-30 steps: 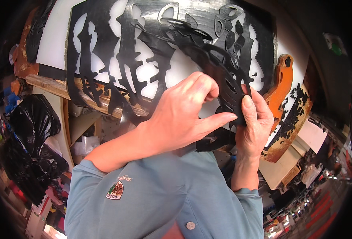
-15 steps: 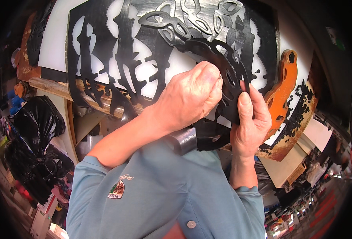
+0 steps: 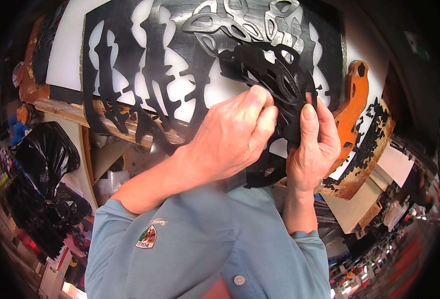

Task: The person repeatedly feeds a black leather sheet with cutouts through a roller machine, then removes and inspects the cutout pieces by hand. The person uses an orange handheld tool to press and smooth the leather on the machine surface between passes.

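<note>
My right hand [image 3: 313, 144] grips a floppy black cut-out piece [image 3: 297, 124] with oval holes, its thumb on top and fingers behind. My left hand [image 3: 235, 132] is closed in a pinch against the left edge of that piece; the fingertips are hidden, so what they hold cannot be made out. Beyond the hands, several loose glossy black cut-outs [image 3: 220, 22] with oval openings lie in a pile. They rest on a black sheet [image 3: 93, 37] full of curved cut-away shapes.
Right of my right hand, a wavy orange piece with holes [image 3: 358, 97] lies near a worn board [image 3: 362, 174] strewn with black scraps. A wooden edge [image 3: 63, 112] runs along the table's near left side. Black plastic bags [image 3: 50, 154] stand at left.
My left hand has shifted slightly down and nearer to me. The held black piece has bent and turned, showing more overlapping layers, while my right hand stays almost in place.
</note>
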Motion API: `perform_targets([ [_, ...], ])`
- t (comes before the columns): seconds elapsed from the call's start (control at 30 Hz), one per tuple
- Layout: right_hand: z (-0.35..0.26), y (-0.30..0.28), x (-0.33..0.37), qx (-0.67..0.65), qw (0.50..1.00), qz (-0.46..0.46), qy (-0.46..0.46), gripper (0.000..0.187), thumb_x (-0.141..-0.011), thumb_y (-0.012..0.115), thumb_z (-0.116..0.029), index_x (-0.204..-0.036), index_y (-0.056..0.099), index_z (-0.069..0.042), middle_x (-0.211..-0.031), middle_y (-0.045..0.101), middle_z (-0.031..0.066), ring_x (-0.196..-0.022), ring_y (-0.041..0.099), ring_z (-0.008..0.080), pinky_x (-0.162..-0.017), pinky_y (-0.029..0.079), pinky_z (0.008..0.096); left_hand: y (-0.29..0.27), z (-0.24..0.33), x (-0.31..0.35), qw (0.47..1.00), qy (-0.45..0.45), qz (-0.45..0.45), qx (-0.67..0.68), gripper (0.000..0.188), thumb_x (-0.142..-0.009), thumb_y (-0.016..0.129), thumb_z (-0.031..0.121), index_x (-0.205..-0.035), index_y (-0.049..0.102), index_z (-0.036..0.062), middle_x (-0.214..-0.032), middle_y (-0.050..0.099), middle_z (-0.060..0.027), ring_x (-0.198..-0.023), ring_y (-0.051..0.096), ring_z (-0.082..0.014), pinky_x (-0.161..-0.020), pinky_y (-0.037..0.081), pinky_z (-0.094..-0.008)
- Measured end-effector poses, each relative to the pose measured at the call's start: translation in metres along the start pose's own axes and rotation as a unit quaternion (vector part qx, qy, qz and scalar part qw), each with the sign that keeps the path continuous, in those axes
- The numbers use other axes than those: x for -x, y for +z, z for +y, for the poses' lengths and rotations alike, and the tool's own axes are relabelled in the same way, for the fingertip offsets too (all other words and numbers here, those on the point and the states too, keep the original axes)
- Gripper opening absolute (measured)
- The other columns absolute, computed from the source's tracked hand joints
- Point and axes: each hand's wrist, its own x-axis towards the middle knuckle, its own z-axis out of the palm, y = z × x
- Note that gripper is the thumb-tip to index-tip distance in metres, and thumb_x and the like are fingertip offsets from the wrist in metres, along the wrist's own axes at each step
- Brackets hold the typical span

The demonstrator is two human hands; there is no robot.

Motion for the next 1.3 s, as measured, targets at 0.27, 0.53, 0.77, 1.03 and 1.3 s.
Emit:
perform_targets([
  [0.27,0.001,0.001,-0.001,0.020,1.000,-0.016,-0.009,0.029,-0.105,0.072,-0.006,-0.132,0.071,0.006,-0.118,0.077,0.0085,-0.101,0.069,0.0108,-0.093,0.057,0.0270,0.007,-0.018,-0.013,0.998,0.044,0.036,-0.003,0.031,-0.095,0.080,0.016,-0.106,0.055,0.0000,-0.081,0.065,-0.0147,-0.071,0.068,-0.0351,-0.061,0.055,-0.0447],
  [0.53,0.004,-0.036,-0.023,0.018,0.999,0.027,-0.016,0.028,-0.108,0.066,-0.007,-0.132,0.070,0.006,-0.125,0.076,0.0149,-0.108,0.074,0.0171,-0.100,0.060,0.0292,-0.031,-0.058,-0.009,0.987,-0.056,0.129,-0.081,0.013,-0.111,0.058,0.010,-0.103,0.062,0.0002,-0.077,0.062,-0.0131,-0.059,0.059,-0.0274,-0.056,0.047,-0.0371],
  [0.77,0.010,-0.048,-0.030,-0.048,0.999,0.000,-0.023,0.029,-0.109,0.065,-0.009,-0.132,0.069,0.007,-0.124,0.076,0.0157,-0.104,0.076,0.0186,-0.095,0.063,0.0312,-0.070,-0.068,-0.009,0.964,-0.161,0.213,0.021,0.019,-0.115,0.056,0.019,-0.106,0.063,0.0038,-0.079,0.057,0.0039,-0.067,0.053,-0.0031,-0.060,0.045,-0.0205],
  [1.03,0.000,-0.032,-0.026,-0.007,1.000,0.015,-0.005,0.029,-0.108,0.066,-0.008,-0.132,0.069,0.008,-0.122,0.076,0.0167,-0.099,0.077,0.0201,-0.088,0.067,0.0334,-0.047,-0.039,-0.025,0.986,0.068,0.144,-0.045,0.038,-0.095,0.080,0.004,-0.131,0.073,0.0063,-0.091,0.069,-0.0095,-0.072,0.063,-0.0204,-0.064,0.053,-0.0343],
  [1.3,-0.015,-0.036,-0.030,0.121,0.988,-0.018,-0.098,0.029,-0.106,0.069,-0.005,-0.133,0.070,0.007,-0.127,0.076,0.0169,-0.111,0.072,0.0176,-0.105,0.055,0.0315,-0.021,-0.067,-0.036,0.983,0.098,0.111,-0.104,0.036,-0.091,0.082,0.002,-0.125,0.070,0.0031,-0.082,0.064,-0.0104,-0.065,0.060,-0.0248,-0.060,0.051,-0.0348],
])
